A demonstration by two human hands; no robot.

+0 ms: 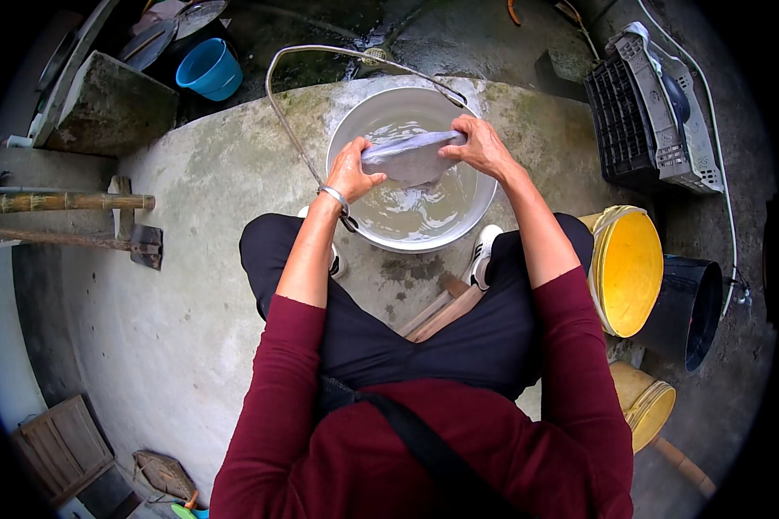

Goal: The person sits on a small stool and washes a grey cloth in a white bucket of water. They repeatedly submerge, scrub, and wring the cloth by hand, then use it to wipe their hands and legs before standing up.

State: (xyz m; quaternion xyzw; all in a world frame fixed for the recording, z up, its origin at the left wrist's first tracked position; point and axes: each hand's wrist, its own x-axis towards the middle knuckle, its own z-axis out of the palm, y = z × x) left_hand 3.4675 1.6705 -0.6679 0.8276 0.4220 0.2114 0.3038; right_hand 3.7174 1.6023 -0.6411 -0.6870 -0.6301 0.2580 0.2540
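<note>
A wet grey cloth (411,160) is stretched between my two hands over a round metal pot (486,206). Cloudy water (407,218) fills the lower part of the pot, its surface rippled. My left hand (352,173), with a silver bangle at the wrist, pinches the cloth's left end. Its right end is gripped by my right hand (480,147), thumb below and fingers on top. The pot's wire handle (273,104) leans out to the far left. Whether the cloth's lower edge touches the water I cannot tell.
The pot stands on concrete between my shoes. At right are a yellow bucket (639,272), a black bucket (704,316), a smaller yellow container (652,415) and plastic crates (645,121). A blue bucket (212,71) is far left; long-handled tools (147,246) lie left.
</note>
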